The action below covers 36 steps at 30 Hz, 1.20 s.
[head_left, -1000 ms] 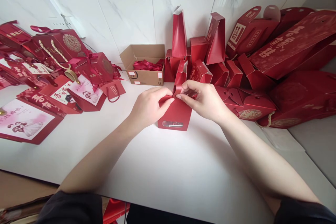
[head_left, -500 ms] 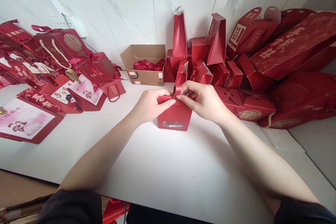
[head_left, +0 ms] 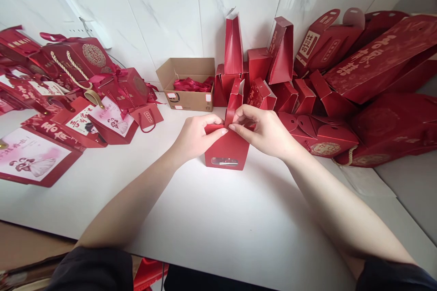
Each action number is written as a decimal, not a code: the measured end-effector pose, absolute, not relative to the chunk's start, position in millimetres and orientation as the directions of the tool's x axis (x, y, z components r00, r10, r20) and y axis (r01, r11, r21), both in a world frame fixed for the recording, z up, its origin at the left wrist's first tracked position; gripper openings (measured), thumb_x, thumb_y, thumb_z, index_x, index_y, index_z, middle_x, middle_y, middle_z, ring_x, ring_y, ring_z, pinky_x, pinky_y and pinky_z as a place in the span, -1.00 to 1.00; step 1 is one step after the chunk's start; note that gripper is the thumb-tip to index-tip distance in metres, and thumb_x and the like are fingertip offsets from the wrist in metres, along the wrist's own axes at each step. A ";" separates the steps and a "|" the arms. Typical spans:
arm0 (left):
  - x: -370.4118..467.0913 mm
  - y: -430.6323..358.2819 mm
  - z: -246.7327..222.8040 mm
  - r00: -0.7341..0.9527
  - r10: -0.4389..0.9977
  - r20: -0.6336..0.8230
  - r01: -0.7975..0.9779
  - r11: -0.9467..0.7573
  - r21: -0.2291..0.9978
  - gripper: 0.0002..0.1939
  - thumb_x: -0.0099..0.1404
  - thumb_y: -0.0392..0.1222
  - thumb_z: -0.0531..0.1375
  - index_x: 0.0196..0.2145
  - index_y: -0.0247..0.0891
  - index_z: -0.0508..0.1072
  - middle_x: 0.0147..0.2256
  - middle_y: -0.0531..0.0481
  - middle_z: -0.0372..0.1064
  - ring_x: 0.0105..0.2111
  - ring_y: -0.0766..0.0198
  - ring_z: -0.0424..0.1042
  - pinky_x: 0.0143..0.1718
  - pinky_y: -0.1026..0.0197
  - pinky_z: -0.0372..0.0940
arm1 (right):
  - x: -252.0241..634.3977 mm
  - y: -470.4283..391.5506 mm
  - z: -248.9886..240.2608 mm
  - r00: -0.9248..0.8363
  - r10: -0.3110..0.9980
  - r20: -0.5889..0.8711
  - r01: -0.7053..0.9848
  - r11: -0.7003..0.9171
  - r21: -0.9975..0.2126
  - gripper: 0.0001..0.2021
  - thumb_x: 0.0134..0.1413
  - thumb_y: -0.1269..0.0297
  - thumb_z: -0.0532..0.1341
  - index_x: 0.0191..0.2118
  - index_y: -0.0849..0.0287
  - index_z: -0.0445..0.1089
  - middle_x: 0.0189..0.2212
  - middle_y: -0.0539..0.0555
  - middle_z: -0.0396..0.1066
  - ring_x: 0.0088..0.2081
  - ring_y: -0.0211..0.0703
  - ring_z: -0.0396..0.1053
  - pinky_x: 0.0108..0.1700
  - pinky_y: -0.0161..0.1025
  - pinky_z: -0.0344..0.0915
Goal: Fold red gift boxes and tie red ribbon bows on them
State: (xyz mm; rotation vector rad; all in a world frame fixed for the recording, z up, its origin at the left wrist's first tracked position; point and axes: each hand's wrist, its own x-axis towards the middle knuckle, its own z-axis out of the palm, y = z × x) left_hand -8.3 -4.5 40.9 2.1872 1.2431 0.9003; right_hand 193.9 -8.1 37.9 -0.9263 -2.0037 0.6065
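Note:
A red box (head_left: 227, 151) with a small clear window low on its front stands upright on the white table. My left hand (head_left: 198, 137) pinches the box's top edge on the left, thumb in front and fingers behind. From the right, my right hand (head_left: 264, 131) has thumb and forefinger closed on a red ribbon (head_left: 230, 117) that rises at the middle of the top edge. The thumbs nearly meet there. Where the ribbon enters the box is hidden by the fingertips.
Behind the box is an open cardboard box (head_left: 191, 100) of red ribbons. Red gift boxes (head_left: 282, 54) are stacked at the back and right. Decorated red bags (head_left: 44, 159) crowd the left of the white table (head_left: 218, 218).
The ribbon loop above the box looks narrower and a little taller. My right fingers have shifted very slightly; my left hand is almost still.

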 end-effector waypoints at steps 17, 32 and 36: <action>-9.4 -0.4 37.0 0.383 0.851 0.360 0.590 -0.525 0.613 -0.80 0.29 -0.16 0.12 -0.48 -0.25 0.33 -0.54 0.12 0.19 -0.51 0.36 0.13 -0.48 0.26 0.04 | 185.9 -1.3 25.1 -0.293 0.795 0.531 0.396 0.606 -0.690 -0.94 0.11 0.36 0.21 -0.26 0.12 0.37 -0.30 0.01 0.48 -0.27 -0.16 0.43 -0.19 -0.22 0.33; -12.2 2.6 36.3 0.392 0.846 0.361 0.614 -0.533 0.582 -0.78 0.29 -0.15 0.11 -0.50 -0.24 0.26 -0.54 0.12 0.15 -0.50 0.35 0.13 -0.48 0.26 0.04 | 175.0 2.9 10.6 -0.228 0.784 0.578 0.292 0.621 -0.727 -0.93 0.14 0.33 0.18 -0.24 0.12 0.32 -0.28 0.03 0.42 -0.23 -0.15 0.39 -0.14 -0.20 0.33; -13.0 5.1 36.0 0.381 0.843 0.380 0.608 -0.538 0.584 -0.76 0.30 -0.15 0.11 -0.51 -0.24 0.26 -0.53 0.11 0.16 -0.49 0.34 0.16 -0.47 0.27 0.05 | 170.4 6.3 3.0 -0.198 0.790 0.580 0.288 0.612 -0.736 -0.90 0.16 0.28 0.18 -0.20 0.12 0.33 -0.24 0.05 0.43 -0.18 -0.13 0.39 -0.10 -0.19 0.33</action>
